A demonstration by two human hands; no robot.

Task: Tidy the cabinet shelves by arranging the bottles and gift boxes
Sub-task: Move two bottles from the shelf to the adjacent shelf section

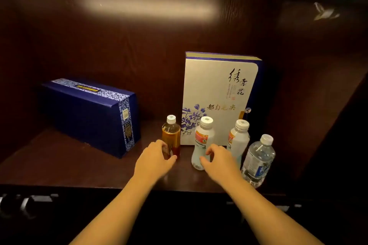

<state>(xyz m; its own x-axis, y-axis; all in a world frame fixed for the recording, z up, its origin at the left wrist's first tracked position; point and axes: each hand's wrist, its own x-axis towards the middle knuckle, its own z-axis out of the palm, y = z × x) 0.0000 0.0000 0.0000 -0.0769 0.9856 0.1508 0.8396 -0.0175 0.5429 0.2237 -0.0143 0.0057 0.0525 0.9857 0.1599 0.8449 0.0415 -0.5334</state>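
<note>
Nearest, two bare forearms reach in over the front edge of the dark wooden shelf (79, 169). The left hand (154, 160) is at the base of the amber bottle (171, 137), its fingers (166, 150) curled round the lower label and touching it; whether they grip it yet I cannot tell. The right hand (218, 162) is at the foot of the white bottle (203, 141), thumb and fingers spread apart on either side of it, not closed. Going low on each looks deliberate: a tall, narrow bottle held near its base slides or lifts without tipping.

Just right of that hand stands a second white bottle (239, 141), upright, partly hidden behind the wrist. Nearer the shelf's front edge and furthest right is a clear water bottle (258, 159) with a blue label; its print is too small to read. The four bottles form a loose row that drifts forward at the right, so squaring them up seems to be the step in hand.

Behind them a pale box (219, 93) stands upright on end, likely leaning on the back panel, its face forward so the blue flowers show. It reads 绣青花 in brush script and, as far as I can read it, 都匀毛尖 in gold. Well apart at the left, a blue box (87, 113) lies skewed to the shelf; its labels are unreadable.
</note>
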